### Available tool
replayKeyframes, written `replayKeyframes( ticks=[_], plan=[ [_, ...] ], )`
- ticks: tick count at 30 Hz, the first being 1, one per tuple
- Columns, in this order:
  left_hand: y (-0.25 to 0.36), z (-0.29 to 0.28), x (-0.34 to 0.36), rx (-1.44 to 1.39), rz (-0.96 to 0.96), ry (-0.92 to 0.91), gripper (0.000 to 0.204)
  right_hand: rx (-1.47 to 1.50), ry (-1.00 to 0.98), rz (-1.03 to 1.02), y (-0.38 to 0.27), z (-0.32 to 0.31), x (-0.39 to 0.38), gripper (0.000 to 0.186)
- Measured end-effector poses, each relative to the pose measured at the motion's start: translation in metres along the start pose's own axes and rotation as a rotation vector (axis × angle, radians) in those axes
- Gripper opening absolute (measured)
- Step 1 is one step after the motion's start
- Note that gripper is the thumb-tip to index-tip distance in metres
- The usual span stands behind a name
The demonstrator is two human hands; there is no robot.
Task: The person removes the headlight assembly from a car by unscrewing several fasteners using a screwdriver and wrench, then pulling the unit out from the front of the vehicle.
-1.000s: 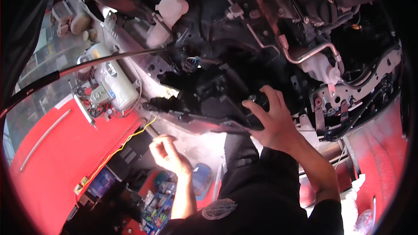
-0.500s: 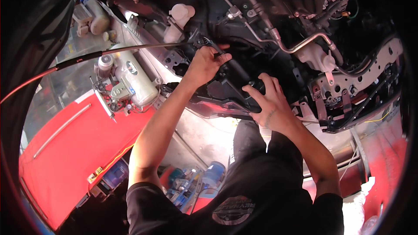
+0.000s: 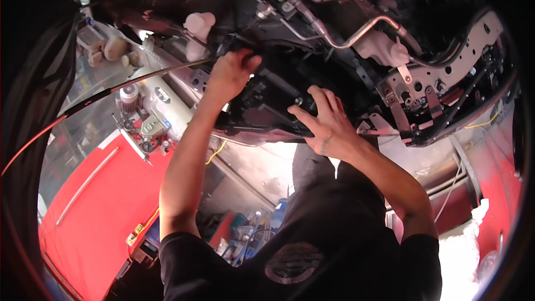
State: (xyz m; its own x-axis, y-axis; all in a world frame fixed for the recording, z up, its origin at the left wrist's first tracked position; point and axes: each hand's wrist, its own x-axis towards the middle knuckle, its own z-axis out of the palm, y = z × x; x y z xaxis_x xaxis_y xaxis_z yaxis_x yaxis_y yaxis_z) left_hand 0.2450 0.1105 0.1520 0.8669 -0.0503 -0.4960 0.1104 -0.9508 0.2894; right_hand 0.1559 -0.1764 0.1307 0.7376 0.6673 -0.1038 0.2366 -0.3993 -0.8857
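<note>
A long black plastic part (image 3: 278, 82) sits in the dark engine bay between my hands. My right hand (image 3: 330, 125) is at its near right end, thumb and fingers bent around the end. My left hand (image 3: 227, 77) is beside its upper left end, fingers curled and smeared by motion. Whether those fingers hold anything is hidden. A thin hood prop rod (image 3: 134, 82) runs from the left edge to behind my left hand. A whitish reservoir (image 3: 196, 30) stands just beyond that hand.
Metal pipes (image 3: 315, 25) cross the bay at the upper right, near a second pale reservoir (image 3: 379, 49). The perforated metal front crossmember (image 3: 446, 67) lies right of my right hand. An air compressor tank (image 3: 167, 103) and a red panel (image 3: 106, 189) are at left, outside the car.
The whole view has shifted, so the bay sits further left and higher. My left hand's fingers have moved from a pinch at the black part's upper end; my right hand stays at its near end.
</note>
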Motion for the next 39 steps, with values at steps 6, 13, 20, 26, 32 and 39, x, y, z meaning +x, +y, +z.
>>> replayKeyframes(
  ticks=[6,13,20,26,32,39],
  plan=[
    [0.05,-0.051,-0.125,-0.204,-0.178,0.558,0.023,0.036,0.131,0.041,0.003,-0.007,-0.001,0.077],
    [-0.021,0.049,-0.198,-1.206,-0.621,0.802,0.044,-0.014,0.183,0.031,-0.013,-0.013,-0.002,0.079],
    [-0.023,0.114,-0.196,-1.336,-0.598,0.527,0.037,-0.079,0.191,-0.006,-0.017,-0.007,-0.005,0.077],
    [0.007,0.089,-0.187,-1.648,-0.661,0.761,0.049,0.023,0.194,-0.043,-0.011,-0.016,-0.008,0.074],
    [0.007,0.092,-0.188,-1.589,-0.628,0.91,0.057,0.079,0.217,-0.056,-0.012,-0.023,-0.01,0.081],
    [0.031,0.073,-0.177,-1.502,-0.655,0.968,0.066,0.168,0.087,-0.034,-0.006,-0.029,0.007,0.075]
  ],
)
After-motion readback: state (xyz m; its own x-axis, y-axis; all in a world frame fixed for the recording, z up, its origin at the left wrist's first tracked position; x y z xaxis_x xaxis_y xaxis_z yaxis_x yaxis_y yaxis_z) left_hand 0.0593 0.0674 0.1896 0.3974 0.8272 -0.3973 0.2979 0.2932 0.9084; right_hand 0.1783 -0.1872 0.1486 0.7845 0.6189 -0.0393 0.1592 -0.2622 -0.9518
